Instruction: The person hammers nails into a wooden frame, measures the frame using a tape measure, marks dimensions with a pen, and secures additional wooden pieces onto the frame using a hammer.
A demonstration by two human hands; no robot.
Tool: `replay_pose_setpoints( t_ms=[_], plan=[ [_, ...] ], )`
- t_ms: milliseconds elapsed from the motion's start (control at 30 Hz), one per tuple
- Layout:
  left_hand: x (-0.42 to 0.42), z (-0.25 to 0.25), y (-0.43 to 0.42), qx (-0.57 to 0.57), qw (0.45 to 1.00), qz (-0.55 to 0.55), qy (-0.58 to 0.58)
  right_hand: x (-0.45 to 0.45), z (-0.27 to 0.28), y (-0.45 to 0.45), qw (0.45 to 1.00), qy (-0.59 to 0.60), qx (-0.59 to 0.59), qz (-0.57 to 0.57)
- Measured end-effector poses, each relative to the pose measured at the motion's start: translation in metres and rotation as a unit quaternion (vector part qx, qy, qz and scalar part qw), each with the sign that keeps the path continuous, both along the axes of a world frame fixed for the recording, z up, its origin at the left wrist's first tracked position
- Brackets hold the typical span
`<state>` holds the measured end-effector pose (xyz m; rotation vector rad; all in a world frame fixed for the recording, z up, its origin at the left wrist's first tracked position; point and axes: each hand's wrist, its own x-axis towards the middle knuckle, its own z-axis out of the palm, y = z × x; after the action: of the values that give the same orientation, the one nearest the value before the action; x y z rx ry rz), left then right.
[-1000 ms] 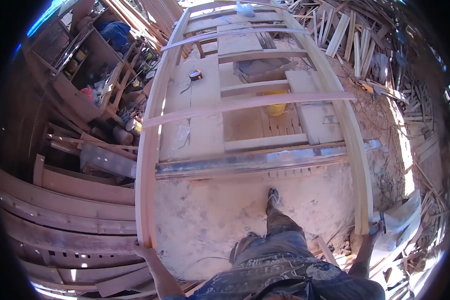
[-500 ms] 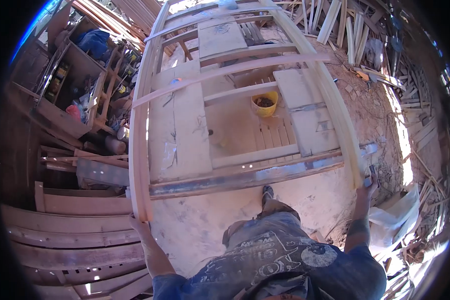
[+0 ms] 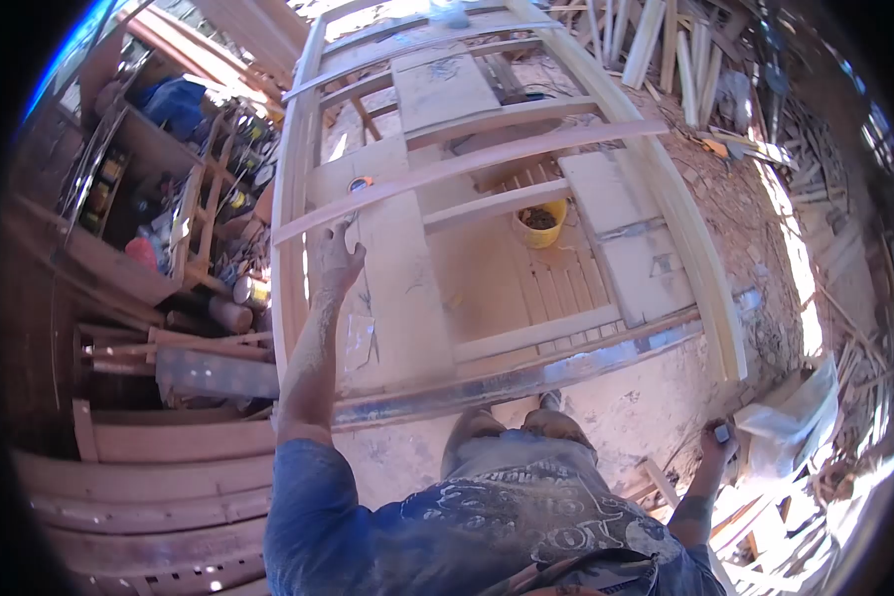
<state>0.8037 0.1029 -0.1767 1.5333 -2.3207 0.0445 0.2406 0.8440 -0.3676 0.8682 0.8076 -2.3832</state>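
A long wooden frame [image 3: 703, 273] of pale rails lies over a workbench in front of me. My left hand [image 3: 338, 260] reaches over the bench's left board [image 3: 392, 288], fingers stretched and apart, just short of a thin wooden slat [image 3: 447, 182] laid across the frame. Whether the fingertips touch the slat I cannot tell. Beyond it, a small round orange-and-blue object [image 3: 362, 184] rests on the board. Low on the right, clear of the frame, my right hand [image 3: 715, 442] is closed around a small object with a pale square face [image 3: 722, 433]; its kind is unclear.
A yellow bucket [image 3: 541, 226] with brown contents stands within the bench opening. Shelves of cans and clutter [image 3: 159, 189] are at the left, above stacked planks [image 3: 169, 437]. Offcuts [image 3: 656, 50] pile up on the right, near a whitish plastic sheet [image 3: 795, 417].
My left hand has left the frame's near left end and moved forward over the board. My right hand has come off the right rail's end and dropped back towards me, still holding the small object.
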Motion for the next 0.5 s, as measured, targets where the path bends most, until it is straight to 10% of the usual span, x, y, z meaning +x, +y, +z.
replay_pose_setpoints(
  t_ms=[200,333,500],
  plan=[
    [-0.089,0.002,-0.092,0.096,0.956,-0.026,-0.277,0.216,0.051,0.046,0.993,-0.029,0.067,-0.096],
    [-0.055,-0.017,-0.088,0.06,0.967,-0.204,-0.139,0.308,0.025,0.083,0.982,-0.086,0.087,-0.146],
    [0.025,0.01,0.065,0.118,0.976,-0.114,-0.14,0.358,-0.008,0.106,0.95,-0.153,0.112,-0.247]
  ],
)
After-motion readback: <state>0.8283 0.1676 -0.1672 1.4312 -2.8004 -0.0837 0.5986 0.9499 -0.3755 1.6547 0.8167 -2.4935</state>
